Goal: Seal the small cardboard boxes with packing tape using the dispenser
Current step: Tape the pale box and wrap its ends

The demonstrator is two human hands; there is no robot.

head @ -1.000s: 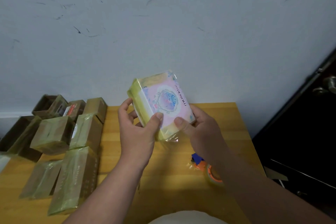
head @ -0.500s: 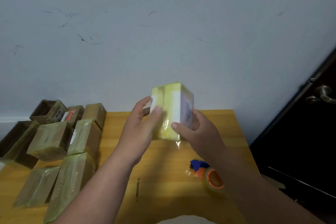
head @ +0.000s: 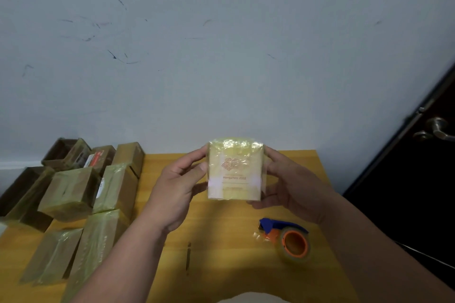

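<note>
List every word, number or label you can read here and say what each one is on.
"Hangzhou 2022": on the front of the taped box held between the left hand and right hand, under an orange logo.
Smaller line below it on the same box: too blurred to read.
Red and white label on a brown box at the back left: too small to read.

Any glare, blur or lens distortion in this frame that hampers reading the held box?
Head view: glare off the tape wrap washes out the box between the left hand and right hand, though "Hangzhou 2022" stays legible; wide-angle bending slants the door edge; the brown boxes look soft.
</note>
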